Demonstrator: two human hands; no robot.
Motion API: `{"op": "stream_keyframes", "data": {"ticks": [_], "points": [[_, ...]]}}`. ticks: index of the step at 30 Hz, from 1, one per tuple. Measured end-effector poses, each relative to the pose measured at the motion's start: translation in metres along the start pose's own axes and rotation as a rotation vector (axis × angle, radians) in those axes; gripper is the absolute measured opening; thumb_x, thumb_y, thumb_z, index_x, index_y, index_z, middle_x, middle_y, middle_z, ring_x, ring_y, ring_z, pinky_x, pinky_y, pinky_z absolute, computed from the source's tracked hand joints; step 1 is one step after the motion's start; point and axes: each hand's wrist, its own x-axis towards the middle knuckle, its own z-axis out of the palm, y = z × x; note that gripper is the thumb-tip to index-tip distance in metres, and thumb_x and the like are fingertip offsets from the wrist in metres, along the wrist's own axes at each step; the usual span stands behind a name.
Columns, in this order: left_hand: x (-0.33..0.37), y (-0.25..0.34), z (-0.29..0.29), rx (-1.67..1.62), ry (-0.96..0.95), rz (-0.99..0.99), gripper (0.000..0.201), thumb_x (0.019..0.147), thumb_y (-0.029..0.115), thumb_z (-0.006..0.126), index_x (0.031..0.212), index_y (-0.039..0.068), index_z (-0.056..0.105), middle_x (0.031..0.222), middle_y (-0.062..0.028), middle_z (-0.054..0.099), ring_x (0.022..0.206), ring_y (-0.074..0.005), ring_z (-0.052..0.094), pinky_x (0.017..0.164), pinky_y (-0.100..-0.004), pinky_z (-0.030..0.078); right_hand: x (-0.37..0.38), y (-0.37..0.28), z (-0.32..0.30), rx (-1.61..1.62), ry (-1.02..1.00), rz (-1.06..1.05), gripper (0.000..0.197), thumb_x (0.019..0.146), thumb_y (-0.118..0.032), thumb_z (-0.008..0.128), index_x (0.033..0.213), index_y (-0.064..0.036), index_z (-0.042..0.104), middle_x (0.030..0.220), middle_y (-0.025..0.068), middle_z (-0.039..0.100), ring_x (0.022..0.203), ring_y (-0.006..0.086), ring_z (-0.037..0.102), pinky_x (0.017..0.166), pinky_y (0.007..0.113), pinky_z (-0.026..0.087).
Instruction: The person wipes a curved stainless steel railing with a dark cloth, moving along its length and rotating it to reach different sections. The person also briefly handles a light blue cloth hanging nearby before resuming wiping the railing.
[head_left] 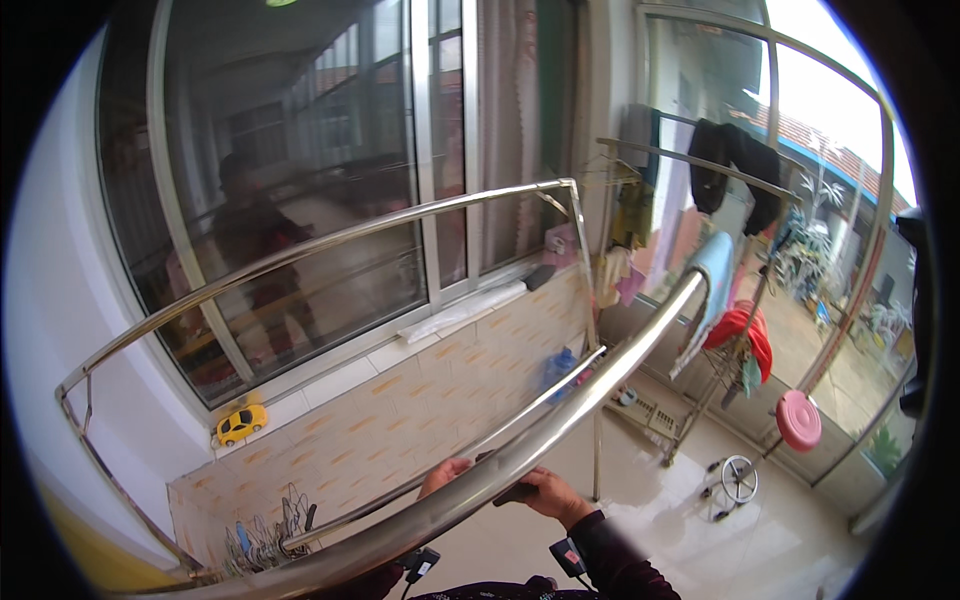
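Note:
A thick shiny metal rail (pixel 560 420) of a clothes rack runs across the view close in front of me. Beyond it, my left hand (pixel 443 477) shows only in part, its fingers curled beside a thinner rail (pixel 480 440). On the near side, my right hand (pixel 550 495) is closed on a small dark item (pixel 515 494), with thumb and fingers pressed to it. The thick rail covers the middle of this item, so its kind is not clear. Several wire hangers (pixel 265 545) hang at the lower left end of the thinner rail.
A yellow toy car (pixel 240 425) stands on the window ledge (pixel 375 372). By the tiled wall is a blue plastic water bottle (pixel 560 370). To the right are hanging clothes (pixel 735 165), a pink round stool seat (pixel 799 420) and a wheeled base (pixel 739 480).

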Motion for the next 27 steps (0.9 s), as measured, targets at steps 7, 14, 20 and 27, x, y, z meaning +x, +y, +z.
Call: {"op": "stream_keyframes", "data": {"ticks": [7,14,20,27], "points": [[0.013,0.011,0.047,-0.056,0.303,-0.019,0.028,0.094,0.025,0.071,0.103,0.002,0.06,0.088,-0.0062,0.068,0.078,-0.0102,0.064,0.071,-0.0272,0.053,0.003,-0.02,-0.026,-0.095,-0.009,0.226,0.036,0.093,0.001,0.053,0.129,0.0054,0.056,0.117,0.0139,0.067,0.11,0.0277,0.066,0.097,0.039,0.053],[-0.037,0.081,0.105,1.07,0.535,0.493,0.032,0.086,0.016,0.069,0.115,0.002,0.068,0.108,-0.0175,0.069,0.1,-0.0362,0.064,0.091,-0.0422,0.049,0.046,-0.057,-0.13,-0.259,0.093,0.279,0.038,0.091,-0.005,0.062,0.128,0.0013,0.058,0.114,0.013,0.069,0.103,0.0272,0.069,0.085,0.043,0.06],[-0.143,0.182,0.174,1.538,0.919,1.021,0.017,0.088,-0.003,0.047,0.105,-0.003,0.049,0.099,-0.0216,0.063,0.089,-0.0313,0.061,0.086,-0.045,0.053,0.091,-0.064,-0.226,-0.584,0.192,0.18,0.038,0.089,-0.009,0.065,0.126,-0.0008,0.06,0.115,0.0148,0.067,0.1,0.0309,0.067,0.083,0.043,0.057],[-0.212,0.284,0.163,2.016,1.509,0.785,0.018,0.101,0.0,0.051,0.11,-0.01,0.063,0.117,-0.0166,0.063,0.112,-0.0257,0.062,0.099,-0.0358,0.052,0.177,-0.14,-0.301,-1.461,0.404,-0.413,0.04,0.092,-0.011,0.062,0.13,-0.0014,0.056,0.122,0.0222,0.063,0.11,0.0405,0.061,0.093,0.046,0.05]]}}
